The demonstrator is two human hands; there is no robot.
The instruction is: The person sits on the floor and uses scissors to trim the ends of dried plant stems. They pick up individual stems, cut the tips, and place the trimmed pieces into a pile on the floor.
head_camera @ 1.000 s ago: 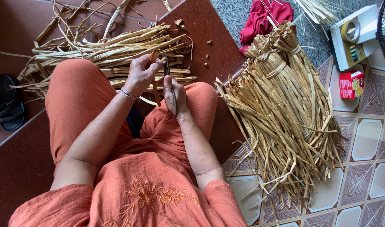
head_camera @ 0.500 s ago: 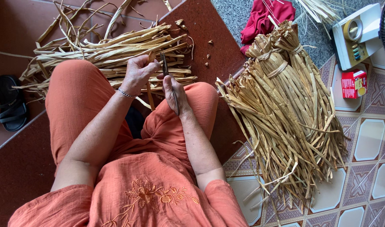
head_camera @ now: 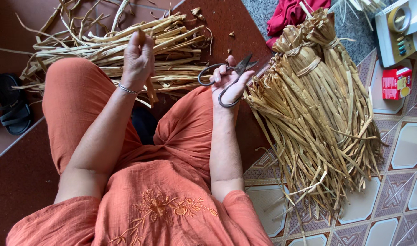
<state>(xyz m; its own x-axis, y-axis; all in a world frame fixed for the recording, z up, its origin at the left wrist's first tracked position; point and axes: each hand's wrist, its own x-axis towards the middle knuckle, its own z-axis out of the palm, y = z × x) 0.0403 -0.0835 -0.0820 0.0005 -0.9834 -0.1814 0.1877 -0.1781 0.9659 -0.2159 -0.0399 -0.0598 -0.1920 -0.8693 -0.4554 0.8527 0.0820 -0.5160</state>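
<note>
I see the dried strip point(head_camera: 147, 68) pinched upright in my left hand point(head_camera: 138, 59), above the loose pile point(head_camera: 104, 50). My right hand point(head_camera: 229, 79) grips open scissors point(head_camera: 226, 77). I'd cut squarely, fingers clear of blades.

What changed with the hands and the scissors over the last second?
The hands have drawn apart. The left hand rose toward the loose pile of strips, gripping one dried strip. The right hand swung out to the right with the scissors, which were working at the strip between both hands before. The tied bundle, sandal and red cloth stayed put.
</note>
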